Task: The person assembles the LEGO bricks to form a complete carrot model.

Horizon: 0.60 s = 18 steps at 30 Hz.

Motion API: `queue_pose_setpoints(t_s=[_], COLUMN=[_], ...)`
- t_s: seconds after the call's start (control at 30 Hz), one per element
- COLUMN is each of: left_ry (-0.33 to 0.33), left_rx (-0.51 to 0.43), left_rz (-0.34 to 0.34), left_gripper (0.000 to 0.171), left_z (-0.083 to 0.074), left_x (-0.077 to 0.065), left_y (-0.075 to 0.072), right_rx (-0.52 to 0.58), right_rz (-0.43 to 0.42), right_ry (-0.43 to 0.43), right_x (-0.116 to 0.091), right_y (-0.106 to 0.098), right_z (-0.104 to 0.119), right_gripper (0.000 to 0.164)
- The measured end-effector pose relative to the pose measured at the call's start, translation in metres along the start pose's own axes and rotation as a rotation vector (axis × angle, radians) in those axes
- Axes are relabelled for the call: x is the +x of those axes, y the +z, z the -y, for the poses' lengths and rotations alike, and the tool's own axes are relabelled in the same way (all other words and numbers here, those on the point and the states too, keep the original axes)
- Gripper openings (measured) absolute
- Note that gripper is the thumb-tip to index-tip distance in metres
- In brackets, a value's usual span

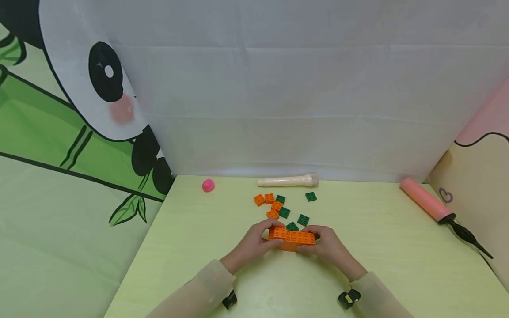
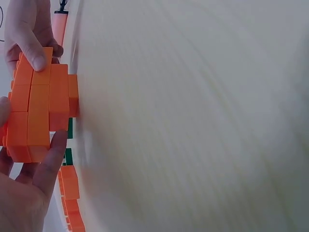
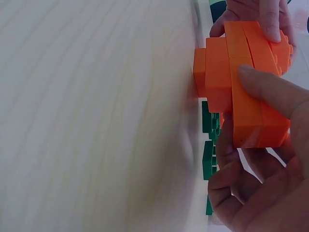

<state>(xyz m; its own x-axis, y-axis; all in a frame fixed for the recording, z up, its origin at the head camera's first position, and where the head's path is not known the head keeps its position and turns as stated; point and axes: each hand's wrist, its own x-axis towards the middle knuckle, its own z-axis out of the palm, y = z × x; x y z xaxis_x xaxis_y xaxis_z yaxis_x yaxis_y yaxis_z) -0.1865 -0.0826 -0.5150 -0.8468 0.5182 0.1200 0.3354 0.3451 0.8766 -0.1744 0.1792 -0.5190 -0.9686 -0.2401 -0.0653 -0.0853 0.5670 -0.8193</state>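
A stepped block of joined orange toy bricks [image 1: 293, 240] is held between both hands, studs upward. Its layers narrow toward the bottom, as both wrist views show. My left hand [image 1: 254, 242] grips its left end, thumb on the near side and fingers round the far side. The right hand [image 1: 329, 244] holds the other end; in the right wrist view its thumb [image 3: 256, 79] presses the near face. Just beyond the block lies a green brick [image 1: 292, 226], partly hidden by it. Loose orange bricks [image 1: 272, 214] and green bricks [image 1: 303, 220] lie farther back.
A cream flashlight-shaped stick [image 1: 288, 181] lies along the back edge by the white backdrop. To its left is a small pink round piece [image 1: 208, 185]. A pink hand pump [image 1: 427, 201] with a black nozzle lies at the right edge of the pale table [image 1: 389, 238].
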Motion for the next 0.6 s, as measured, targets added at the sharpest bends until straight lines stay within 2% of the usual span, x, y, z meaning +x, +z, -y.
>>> queue_pose_setpoints(t_s=[0.47,0.6], left_ry=[-0.063,-0.063], left_rx=[-0.049,-0.058], left_rz=[-0.007,-0.008], left_gripper=[0.03,0.029], left_z=[0.0025,0.0029], left_x=[0.002,0.0019], left_y=[0.001,0.0015], right_rx=[-0.002,-0.002], right_rz=[-0.013,-0.011], right_ry=[0.022,0.018], right_x=[0.0013,0.001], right_y=[0.0024,0.0022], right_z=[-0.0027,-0.0027], right_gripper=[0.034,0.034])
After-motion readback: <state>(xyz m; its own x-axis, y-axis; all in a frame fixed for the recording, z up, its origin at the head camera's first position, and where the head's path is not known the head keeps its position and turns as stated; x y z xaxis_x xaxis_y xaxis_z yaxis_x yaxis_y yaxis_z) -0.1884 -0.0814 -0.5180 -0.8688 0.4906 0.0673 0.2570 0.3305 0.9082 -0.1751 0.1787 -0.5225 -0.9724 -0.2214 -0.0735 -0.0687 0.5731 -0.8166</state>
